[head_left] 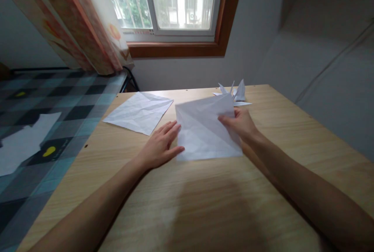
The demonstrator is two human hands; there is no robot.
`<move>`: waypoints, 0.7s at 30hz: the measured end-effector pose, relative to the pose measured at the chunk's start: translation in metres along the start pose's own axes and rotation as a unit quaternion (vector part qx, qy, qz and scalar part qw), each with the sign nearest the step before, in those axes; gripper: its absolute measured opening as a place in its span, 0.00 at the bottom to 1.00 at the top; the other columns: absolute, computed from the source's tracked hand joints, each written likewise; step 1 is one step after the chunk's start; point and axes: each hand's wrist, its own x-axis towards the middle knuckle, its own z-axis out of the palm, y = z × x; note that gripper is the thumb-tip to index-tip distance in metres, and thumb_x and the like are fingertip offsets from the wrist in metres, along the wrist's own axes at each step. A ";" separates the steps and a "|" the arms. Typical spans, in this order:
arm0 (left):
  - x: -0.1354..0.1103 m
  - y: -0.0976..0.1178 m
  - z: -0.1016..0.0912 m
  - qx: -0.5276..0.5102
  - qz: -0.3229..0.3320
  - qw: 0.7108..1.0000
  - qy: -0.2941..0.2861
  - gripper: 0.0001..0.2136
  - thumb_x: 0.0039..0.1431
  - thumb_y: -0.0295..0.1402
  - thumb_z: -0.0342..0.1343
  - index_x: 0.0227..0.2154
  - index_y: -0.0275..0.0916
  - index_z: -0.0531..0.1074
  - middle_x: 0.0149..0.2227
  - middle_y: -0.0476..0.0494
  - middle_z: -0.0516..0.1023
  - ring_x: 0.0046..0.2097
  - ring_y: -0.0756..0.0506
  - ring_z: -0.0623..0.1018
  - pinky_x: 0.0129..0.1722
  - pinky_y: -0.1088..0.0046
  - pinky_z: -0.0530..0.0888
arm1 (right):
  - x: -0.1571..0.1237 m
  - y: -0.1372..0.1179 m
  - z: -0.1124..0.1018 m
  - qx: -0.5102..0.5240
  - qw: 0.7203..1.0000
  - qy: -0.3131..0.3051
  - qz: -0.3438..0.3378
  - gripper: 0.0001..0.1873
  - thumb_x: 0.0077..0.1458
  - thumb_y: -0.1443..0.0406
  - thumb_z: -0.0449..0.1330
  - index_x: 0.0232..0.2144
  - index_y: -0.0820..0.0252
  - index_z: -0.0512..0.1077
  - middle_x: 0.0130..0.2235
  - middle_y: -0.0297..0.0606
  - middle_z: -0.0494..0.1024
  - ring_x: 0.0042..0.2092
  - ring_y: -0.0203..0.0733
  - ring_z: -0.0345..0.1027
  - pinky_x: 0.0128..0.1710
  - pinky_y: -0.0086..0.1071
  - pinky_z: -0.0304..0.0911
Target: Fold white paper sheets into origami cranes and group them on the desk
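Observation:
A square sheet of white paper (204,131) with faint creases is in front of me, its far right part lifted off the table. My right hand (241,123) pinches its right edge, the thumb on top and the other fingers mostly hidden behind it. At the sheet's left edge, my left hand (163,145) lies with fingers stretched out and the thumb touching the paper near its lower left corner. Beyond the sheet stand folded white paper cranes (239,91), partly hidden behind it.
A second creased white sheet (138,111) lies flat at the table's far left. The wooden table (140,213) has its left edge beside a bed with a checked cover (84,106), where more white paper (29,139) lies. Behind are a window (184,2) and a curtain (78,14).

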 end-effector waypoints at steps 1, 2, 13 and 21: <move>0.000 -0.001 0.001 -0.016 -0.010 1.000 0.017 0.36 0.60 0.52 0.53 0.66 0.38 0.55 0.69 0.33 0.56 0.69 0.34 0.58 0.66 0.51 0.59 | -0.002 -0.006 -0.001 -0.027 0.995 0.062 -0.070 0.14 0.43 0.58 0.68 0.30 0.62 0.78 0.30 0.37 0.81 0.33 0.47 0.75 0.33 0.39 0.71; 0.000 -0.003 0.001 -0.034 -0.021 0.999 0.036 0.38 0.59 0.52 0.54 0.67 0.37 0.52 0.69 0.32 0.55 0.69 0.34 0.57 0.66 0.51 0.59 | -0.005 -0.013 -0.002 -0.057 0.982 0.112 -0.142 0.12 0.48 0.57 0.66 0.31 0.60 0.79 0.31 0.37 0.81 0.36 0.48 0.75 0.37 0.41 0.71; 0.006 -0.020 0.011 -0.162 -0.104 0.958 0.213 0.46 0.56 0.40 0.61 0.69 0.41 0.38 0.70 0.28 0.51 0.68 0.34 0.58 0.65 0.50 0.62 | -0.023 0.024 0.016 -0.118 0.948 -0.125 -0.266 0.04 0.53 0.62 0.63 0.30 0.55 0.73 0.47 0.44 0.80 0.49 0.47 0.74 0.52 0.45 0.67; 0.003 -0.016 0.005 -0.090 -0.045 0.984 0.146 0.15 0.58 0.33 0.54 0.47 0.45 0.77 0.65 0.46 0.65 0.67 0.38 0.63 0.65 0.49 0.63 | -0.012 0.040 0.009 -0.255 0.868 -0.292 -0.310 0.17 0.52 0.69 0.60 0.46 0.58 0.73 0.56 0.48 0.75 0.61 0.49 0.66 0.61 0.49 0.59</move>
